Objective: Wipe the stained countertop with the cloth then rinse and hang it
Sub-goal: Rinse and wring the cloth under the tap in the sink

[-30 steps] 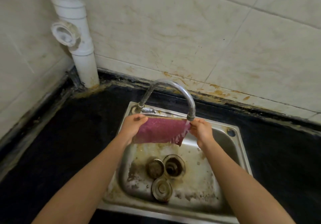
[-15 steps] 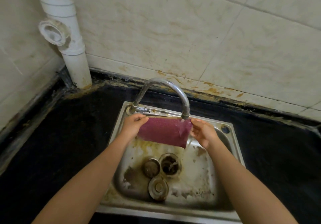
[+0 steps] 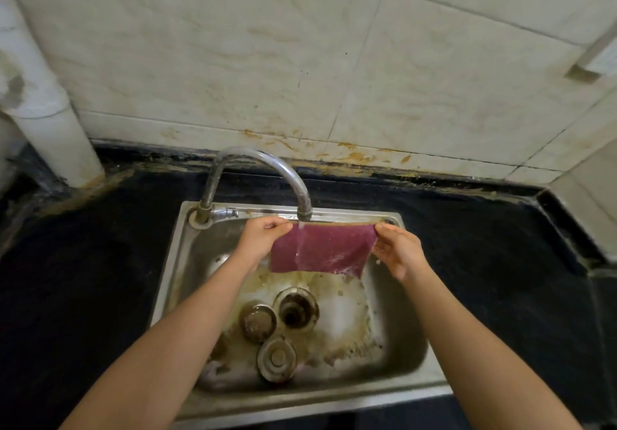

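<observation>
Rinse step was in hand, judging by where things were. The cloth [image 3: 320,251] hung spread over the back edge of the sink [image 3: 173,262], right under the tap [image 3: 267,162], w/ a thin stream of water [image 3: 300,239] running down its left part. The left hand [image 3: 262,239] pinched the top left corner, thumb & fingers curled on it. The right hand [image 3: 397,251] pinched the top right corner betw. thumb & forefinger, other fingers loose below.

Done, prob.: the wipe, since the cloth was off the counter [image 3: 83,279] & under water. Couldn't confirm it, as the counter was too dark to read for stains. Brown crust did show along its back edge by the wall [image 3: 233,62] & at the back left corner round the pipe [image 3: 50,122].

Left to do: finish the rinse (only part of the cloth was under the stream), likely wring, tap off, then hang. No hook or rail was plain to see.

Count:
- cloth: 1, dark red
- hands: 2, both on the cloth
- tap: 1, curved, at the sink's back left corner
- sink: 1, bottom badly stained
- round metal pieces in the sink bottom: 3, close together; one [image 3: 296,307] looked like the drain, the other 2 prob. loose strainers or plugs
- pipe: 1, white
</observation>
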Demonstrator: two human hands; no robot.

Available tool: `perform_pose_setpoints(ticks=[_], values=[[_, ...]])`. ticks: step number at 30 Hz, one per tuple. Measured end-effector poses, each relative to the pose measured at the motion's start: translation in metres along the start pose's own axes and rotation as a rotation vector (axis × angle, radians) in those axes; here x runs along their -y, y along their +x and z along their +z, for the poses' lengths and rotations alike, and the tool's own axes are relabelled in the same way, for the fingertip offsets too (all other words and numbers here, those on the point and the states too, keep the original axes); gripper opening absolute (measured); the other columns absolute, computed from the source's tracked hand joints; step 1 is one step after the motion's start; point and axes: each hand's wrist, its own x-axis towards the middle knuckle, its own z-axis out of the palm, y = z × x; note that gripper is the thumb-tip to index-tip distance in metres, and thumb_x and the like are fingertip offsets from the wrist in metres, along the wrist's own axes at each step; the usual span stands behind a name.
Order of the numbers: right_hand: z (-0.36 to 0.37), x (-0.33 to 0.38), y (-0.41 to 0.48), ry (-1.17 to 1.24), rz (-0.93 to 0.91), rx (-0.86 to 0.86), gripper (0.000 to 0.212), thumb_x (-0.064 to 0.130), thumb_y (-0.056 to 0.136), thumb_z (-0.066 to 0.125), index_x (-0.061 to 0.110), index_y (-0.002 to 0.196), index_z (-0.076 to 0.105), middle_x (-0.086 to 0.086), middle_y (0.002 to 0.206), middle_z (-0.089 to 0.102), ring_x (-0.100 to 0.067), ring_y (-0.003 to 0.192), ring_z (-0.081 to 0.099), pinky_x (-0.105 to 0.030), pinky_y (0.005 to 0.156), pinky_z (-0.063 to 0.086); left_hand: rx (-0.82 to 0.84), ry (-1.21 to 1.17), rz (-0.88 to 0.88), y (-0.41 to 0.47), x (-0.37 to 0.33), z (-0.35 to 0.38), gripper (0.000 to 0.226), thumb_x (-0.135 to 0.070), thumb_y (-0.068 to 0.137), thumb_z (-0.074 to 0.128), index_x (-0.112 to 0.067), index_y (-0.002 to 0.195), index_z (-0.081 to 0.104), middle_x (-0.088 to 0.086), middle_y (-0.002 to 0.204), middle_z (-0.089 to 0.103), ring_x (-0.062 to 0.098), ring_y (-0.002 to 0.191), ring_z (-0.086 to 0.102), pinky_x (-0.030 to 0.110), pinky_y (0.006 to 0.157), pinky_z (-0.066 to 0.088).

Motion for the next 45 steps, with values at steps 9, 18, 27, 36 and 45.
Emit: perform_pose_setpoints(ticks=[9, 18, 27, 36, 45], values=[[-0.016, -0.002, 0.005, 0.055, -0.021, -0.108, 0.013, 0.001, 0.088, 0.055, 0.009, 0.079, 0.061, -0.007, 0.081, 0.063, -0.017, 0.073, 0.06, -0.031, 0.079, 0.05, 0.105, 0.081, -0.046, 0.002, -0.014, 0.021, 0.004, -0.007, 0.084, 0.063, -0.005, 0.083, 0.065, 0.012, 0.082, 0.067, 0.024, 0.082, 0.062, 0.038, 0.085, 0.048], [0.007, -0.015, 0.007, 0.032, 0.003, -0.043, 0.012, 0.003, 0.09, 0.054, 0.009, 0.08, 0.058, -0.007, 0.077, 0.065, -0.017, 0.07, 0.062, -0.024, 0.061, 0.051, 0.063, 0.017, -0.05, -0.002, -0.009, -0.007, 0.008, -0.009, 0.084, 0.063, -0.016, 0.08, 0.066, 0.004, 0.083, 0.066, 0.019, 0.082, 0.062, 0.032, 0.083, 0.049], [0.07, -0.022, 0.003, -0.022, 0.015, 0.12, 0.018, 0.007, 0.091, 0.055, 0.01, 0.074, 0.058, 0.0, 0.058, 0.065, -0.014, 0.058, 0.059, -0.023, 0.056, 0.048, -0.107, -0.07, -0.078, -0.009, 0.004, -0.046, 0.014, -0.01, 0.091, 0.053, -0.016, 0.08, 0.058, 0.004, 0.078, 0.06, 0.015, 0.069, 0.055, 0.029, 0.067, 0.044], [0.093, -0.018, -0.009, -0.047, 0.012, 0.163, 0.019, 0.006, 0.092, 0.052, 0.01, 0.074, 0.057, -0.001, 0.06, 0.065, -0.013, 0.057, 0.06, -0.022, 0.054, 0.047, -0.196, -0.075, -0.106, -0.013, 0.002, -0.06, 0.022, -0.015, 0.094, 0.048, -0.019, 0.073, 0.05, 0.003, 0.078, 0.057, 0.015, 0.068, 0.051, 0.029, 0.061, 0.04], [0.093, -0.022, -0.014, -0.005, 0.0, 0.233, 0.021, 0.004, 0.093, 0.05, 0.01, 0.073, 0.054, -0.001, 0.056, 0.065, -0.012, 0.052, 0.058, -0.022, 0.051, 0.045, -0.2, 0.274, 0.005, -0.013, -0.007, -0.04, 0.021, -0.015, 0.095, 0.043, -0.018, 0.075, 0.045, -0.004, 0.074, 0.048, 0.012, 0.071, 0.044, 0.029, 0.068, 0.035]])
